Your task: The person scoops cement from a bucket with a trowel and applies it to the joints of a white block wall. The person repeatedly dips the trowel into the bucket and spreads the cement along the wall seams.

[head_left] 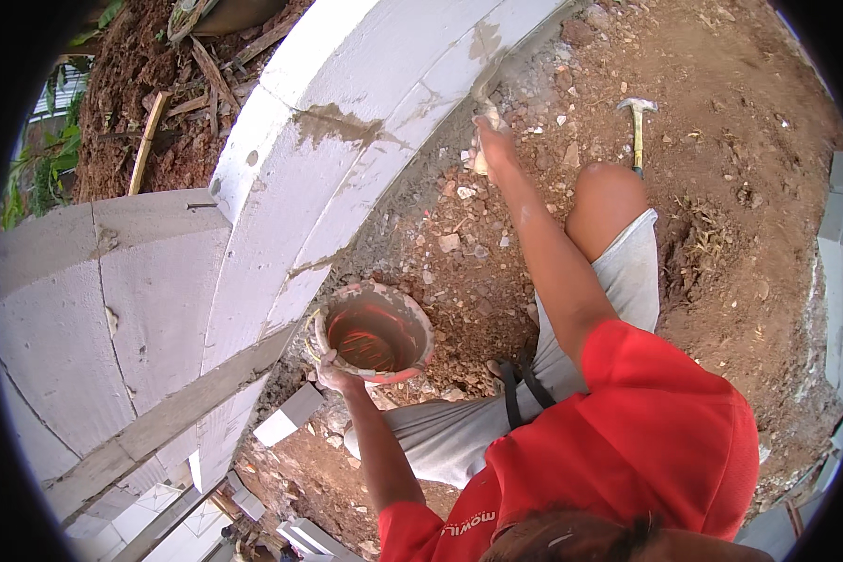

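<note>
Holding one bucket (386, 323), one-handed

the hammer (638, 133) lies right of the bucket (424, 330) and wall (318, 192).

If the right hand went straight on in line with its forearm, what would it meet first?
Most likely the white wall, near its lower edge, just ahead of the right hand. Depth is hard to judge here, so the gap between them is unclear.
</note>
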`<state>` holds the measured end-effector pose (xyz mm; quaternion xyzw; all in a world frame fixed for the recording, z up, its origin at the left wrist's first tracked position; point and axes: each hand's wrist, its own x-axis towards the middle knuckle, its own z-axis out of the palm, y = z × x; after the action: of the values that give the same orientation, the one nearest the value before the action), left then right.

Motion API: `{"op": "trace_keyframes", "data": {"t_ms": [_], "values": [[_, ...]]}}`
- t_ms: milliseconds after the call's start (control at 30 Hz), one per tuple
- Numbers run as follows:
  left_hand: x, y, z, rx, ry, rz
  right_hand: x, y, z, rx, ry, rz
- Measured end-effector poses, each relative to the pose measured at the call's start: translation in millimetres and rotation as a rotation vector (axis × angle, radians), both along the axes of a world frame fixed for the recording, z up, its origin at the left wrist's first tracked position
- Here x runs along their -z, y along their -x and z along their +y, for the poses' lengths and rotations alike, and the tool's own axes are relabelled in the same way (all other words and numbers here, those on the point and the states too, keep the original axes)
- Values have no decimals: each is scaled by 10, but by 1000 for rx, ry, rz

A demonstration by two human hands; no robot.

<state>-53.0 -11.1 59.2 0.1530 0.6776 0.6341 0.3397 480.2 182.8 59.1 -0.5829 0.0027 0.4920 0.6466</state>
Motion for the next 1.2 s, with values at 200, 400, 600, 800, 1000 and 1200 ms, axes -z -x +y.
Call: {"op": "trace_keyframes", "data": {"t_ms": [200, 400, 600, 800, 1000, 1200], "values": [[-274, -455, 111, 48, 78, -155, 288, -123, 93, 60, -15, 61], [-238, -301, 19, -45, 54, -25, -37, 144, 25, -4, -75, -123], [-221, -424, 153, 46, 55, -112, 75, 450, -8, 22, -186, 12], [-36, -96, 43, 75, 81, -47, -41, 567, 175, 97, -123, -380], [-12, -16, 13, 37, 55, -60, 122, 537, 23, -48, 30, 150], [100, -5, 72, 20, 93, -86, -114, 647, 54, 16, -161, -121]]}}
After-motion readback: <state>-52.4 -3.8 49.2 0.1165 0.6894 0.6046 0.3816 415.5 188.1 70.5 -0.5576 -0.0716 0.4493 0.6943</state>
